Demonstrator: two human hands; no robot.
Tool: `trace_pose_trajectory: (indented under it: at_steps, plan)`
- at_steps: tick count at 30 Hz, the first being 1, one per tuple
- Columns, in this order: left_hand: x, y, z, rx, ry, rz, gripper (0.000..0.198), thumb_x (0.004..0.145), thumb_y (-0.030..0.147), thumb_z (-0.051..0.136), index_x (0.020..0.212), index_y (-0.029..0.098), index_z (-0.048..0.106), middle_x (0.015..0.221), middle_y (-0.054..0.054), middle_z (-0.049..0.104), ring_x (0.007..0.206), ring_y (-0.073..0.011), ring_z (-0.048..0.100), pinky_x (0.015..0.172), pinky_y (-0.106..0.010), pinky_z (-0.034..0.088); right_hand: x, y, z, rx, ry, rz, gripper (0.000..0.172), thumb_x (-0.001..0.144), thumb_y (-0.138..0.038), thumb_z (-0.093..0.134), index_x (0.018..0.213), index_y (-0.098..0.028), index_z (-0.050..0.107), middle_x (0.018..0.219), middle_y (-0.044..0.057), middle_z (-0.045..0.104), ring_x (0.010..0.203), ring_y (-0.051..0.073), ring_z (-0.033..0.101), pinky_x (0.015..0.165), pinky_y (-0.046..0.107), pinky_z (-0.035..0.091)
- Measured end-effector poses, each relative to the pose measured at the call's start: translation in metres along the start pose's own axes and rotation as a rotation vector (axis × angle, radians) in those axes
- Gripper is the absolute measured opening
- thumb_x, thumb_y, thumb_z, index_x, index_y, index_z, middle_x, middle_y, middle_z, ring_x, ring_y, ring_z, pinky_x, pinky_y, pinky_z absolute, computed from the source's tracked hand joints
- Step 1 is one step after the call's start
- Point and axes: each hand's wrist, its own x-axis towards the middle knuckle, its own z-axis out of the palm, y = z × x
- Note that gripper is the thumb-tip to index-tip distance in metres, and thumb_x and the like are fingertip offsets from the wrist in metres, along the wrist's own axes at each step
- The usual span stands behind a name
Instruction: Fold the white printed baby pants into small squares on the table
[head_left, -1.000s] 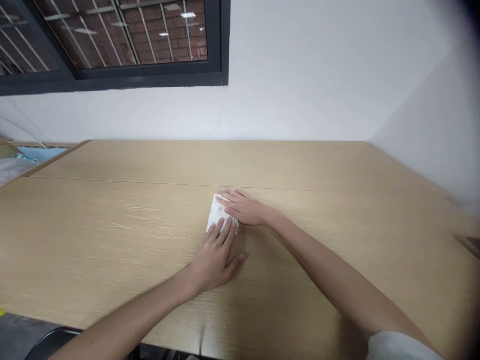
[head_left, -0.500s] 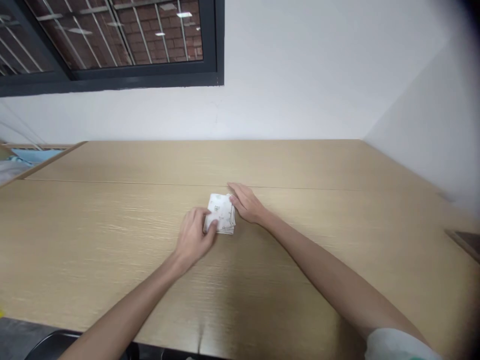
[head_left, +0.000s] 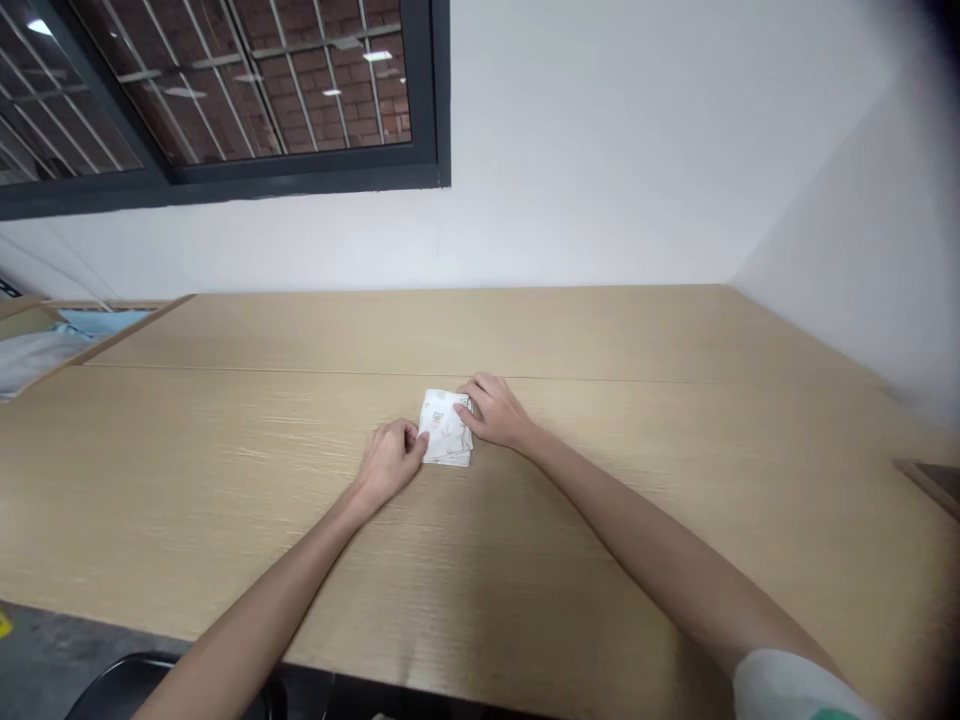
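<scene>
A small white cloth [head_left: 447, 430] with a faint print lies folded into a thick square near the middle of the wooden table [head_left: 225, 480]. My left hand [head_left: 390, 462] is at its left edge, fingers curled and pinching that side. My right hand [head_left: 496, 412] is at its right edge, fingers bent and gripping the upper right corner. Both forearms reach in from the near side.
A white wall runs along the table's far edge and right side. A dark-framed window [head_left: 225, 90] is at the upper left. At far left lie light blue and white fabrics [head_left: 52, 340]. A dark chair back [head_left: 127, 685] shows at the bottom left.
A second ago both hands lay flat on the cloth, pressing it. They have since slid off to its left and right edges and curled to grip it; the cloth's top is now uncovered.
</scene>
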Motion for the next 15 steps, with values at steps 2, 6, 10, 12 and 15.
trace_pose_trajectory:
  at_steps: [2, 6, 10, 12, 15]
  plan:
    - [0.002, 0.001, -0.009, -0.026, -0.007, 0.0, 0.027, 0.095, 0.041, 0.049, 0.08, 0.021, 0.057, 0.077, 0.001, 0.065, 0.069, -0.0122, 0.056, 0.067, -0.023, 0.034, 0.001, -0.003, -0.002, -0.006, -0.02, -0.004, 0.025, 0.099, -0.033, 0.051, 0.105, -0.013, 0.065, 0.102, 0.014, 0.064, 0.098, 0.026, 0.056, 0.09, 0.04, 0.04]
    - [-0.014, 0.01, -0.049, -0.068, 0.017, 0.022, 0.029, 0.092, 0.047, 0.054, 0.079, 0.021, 0.056, 0.071, 0.003, 0.062, 0.063, -0.0105, 0.053, 0.062, -0.022, 0.034, 0.008, -0.032, -0.006, 0.13, -0.084, 0.049, 0.026, 0.101, -0.034, 0.049, 0.105, -0.012, 0.062, 0.104, 0.014, 0.066, 0.1, 0.025, 0.057, 0.094, 0.041, 0.041]
    - [-0.078, 0.01, -0.101, -0.058, 0.035, 0.057, 0.033, 0.092, 0.05, 0.053, 0.075, 0.023, 0.055, 0.071, 0.004, 0.061, 0.067, -0.0107, 0.055, 0.066, -0.021, 0.039, 0.022, -0.099, -0.013, 0.544, -0.266, 0.195, 0.03, 0.103, -0.043, 0.05, 0.113, -0.017, 0.059, 0.1, 0.007, 0.068, 0.086, 0.018, 0.061, 0.08, 0.033, 0.047]
    - [-0.127, -0.002, -0.124, -0.037, 0.072, 0.025, 0.034, 0.092, 0.052, 0.053, 0.073, 0.024, 0.055, 0.069, 0.005, 0.059, 0.067, -0.0104, 0.056, 0.068, -0.02, 0.043, 0.03, -0.139, -0.018, 0.747, -0.386, 0.175, 0.031, 0.101, -0.046, 0.054, 0.116, -0.019, 0.058, 0.102, 0.006, 0.069, 0.087, 0.017, 0.063, 0.078, 0.031, 0.048]
    - [-0.206, -0.035, -0.151, 0.018, 0.175, -0.03, 0.04, 0.087, 0.06, 0.056, 0.067, 0.026, 0.054, 0.062, 0.006, 0.056, 0.06, -0.0115, 0.055, 0.058, -0.02, 0.046, 0.039, -0.2, -0.022, 1.031, -0.578, 0.115, 0.031, 0.097, -0.043, 0.063, 0.115, -0.019, 0.058, 0.107, 0.006, 0.07, 0.092, 0.017, 0.064, 0.079, 0.029, 0.05]
